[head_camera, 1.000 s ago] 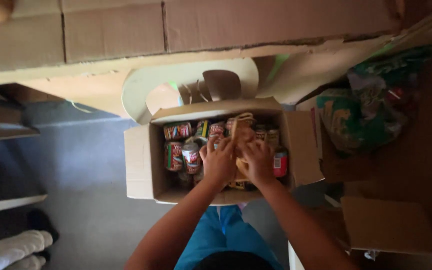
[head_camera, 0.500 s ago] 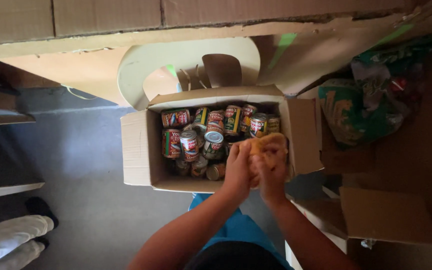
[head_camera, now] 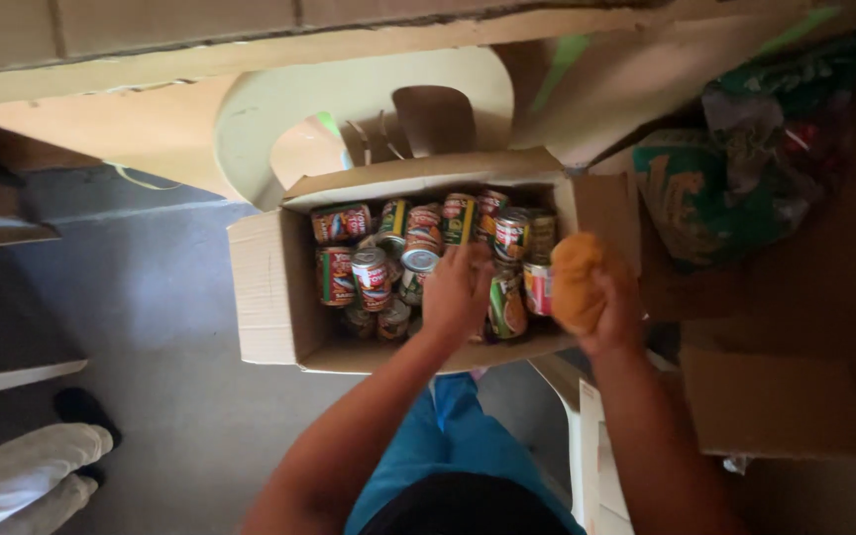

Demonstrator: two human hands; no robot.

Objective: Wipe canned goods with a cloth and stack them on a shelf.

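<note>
My left hand (head_camera: 458,292) reaches down into the cardboard box (head_camera: 265,287), fingers curled over a can (head_camera: 505,302) among many packed below it. My right hand (head_camera: 601,297), just beside, grips a yellow cloth (head_camera: 575,280) bunched in its palm.

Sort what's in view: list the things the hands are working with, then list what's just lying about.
In hand:
- left hand, reaching among the cans
- right hand, holding a yellow cloth
- cardboard box that holds the cans

Lying about:
- green bag
- flat cardboard piece
- pale round chair back
</note>
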